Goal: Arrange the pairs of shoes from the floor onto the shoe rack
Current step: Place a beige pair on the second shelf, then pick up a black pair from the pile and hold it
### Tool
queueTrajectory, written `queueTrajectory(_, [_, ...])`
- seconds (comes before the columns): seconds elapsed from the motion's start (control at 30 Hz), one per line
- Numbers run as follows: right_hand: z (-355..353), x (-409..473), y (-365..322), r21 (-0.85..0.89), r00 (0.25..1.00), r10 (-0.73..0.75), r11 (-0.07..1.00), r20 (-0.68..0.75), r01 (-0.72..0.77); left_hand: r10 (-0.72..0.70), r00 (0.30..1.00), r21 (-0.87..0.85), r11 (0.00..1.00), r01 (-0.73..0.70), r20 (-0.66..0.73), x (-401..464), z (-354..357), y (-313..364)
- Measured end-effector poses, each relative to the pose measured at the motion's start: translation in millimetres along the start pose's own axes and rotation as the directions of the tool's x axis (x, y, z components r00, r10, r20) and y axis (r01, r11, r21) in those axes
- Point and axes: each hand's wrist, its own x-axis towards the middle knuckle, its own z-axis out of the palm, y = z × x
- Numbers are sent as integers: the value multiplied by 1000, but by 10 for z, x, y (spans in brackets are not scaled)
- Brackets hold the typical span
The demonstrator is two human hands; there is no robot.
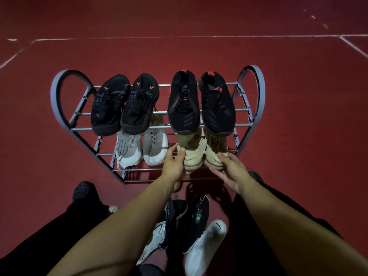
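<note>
A grey heart-sided shoe rack stands on the red floor. Its top shelf carries two black pairs. On the lower shelf sits a white pair at the left and a beige pair at the right. My left hand grips the toe of the left beige shoe, thumb on top. The toe of the right beige shoe is under the fingers of my right hand. Both hands touch the shoes at the rack's front edge.
Between my knees on the floor lie a black pair and two white shoes, overlapping in a heap. My own black clogs rest on either side. White lines cross the red floor behind the rack.
</note>
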Motion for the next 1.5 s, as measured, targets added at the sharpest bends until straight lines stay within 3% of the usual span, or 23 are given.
queueTrajectory(0.17, [-28, 362, -91, 14, 999, -43, 999, -11, 43, -10, 1000, -42, 999, 10, 2, 273, 210, -32])
queueTrajectory(0.3, [-150, 486, -52, -41, 997, -75, 996, -34, 74, -19, 998, 37, 999, 21, -59, 458, 178, -187])
queueTrajectory(0.43, [-205, 452, 69, 25, 997, -70, 997, -26, 71, -27, 998, 76, 997, 31, -62, 380, 125, -225])
queueTrajectory(0.57, [-197, 337, 174, -147, 996, -87, 985, -2, 86, 42, 997, 194, 981, -29, -60, 187, 12, -207])
queueTrajectory(0.63, [-226, 267, 270, -336, 994, -98, 939, -52, 75, 86, 996, 319, 945, -74, -24, 81, -109, -238])
queueTrajectory(0.73, [-321, 140, 508, -665, 984, -124, 747, -127, 8, 110, 992, 529, 839, -128, 66, -81, -357, -406])
queueTrajectory(0.87, [-403, -23, 901, -901, 1000, -6, 434, -1, 2, 61, 978, 806, 556, -201, 201, -295, -851, -697])
queueTrajectory(0.97, [-399, -114, 1126, -987, 989, 23, 75, 143, 141, -44, 975, 933, 300, -197, 220, -345, -1286, -903])
queueTrajectory(1.03, [-403, -113, 1268, -982, 983, 61, -70, 174, 178, -115, 970, 964, 185, -191, 214, -372, -1511, -999])
queueTrajectory(1.13, [-413, -38, 1510, -970, 977, 106, -137, 185, 199, -221, 963, 984, 118, -130, 154, -360, -1760, -1154])
queueTrajectory(1.3, [-364, 65, 1932, -961, 964, 129, -124, 230, 246, -258, 957, 989, 98, -108, 130, -308, -2002, -1404])
queueTrajectory(1.5, [-175, 324, 2288, -945, 888, 360, -48, 287, 325, -222, 967, 992, 11, -123, 122, -130, -2256, -1716])
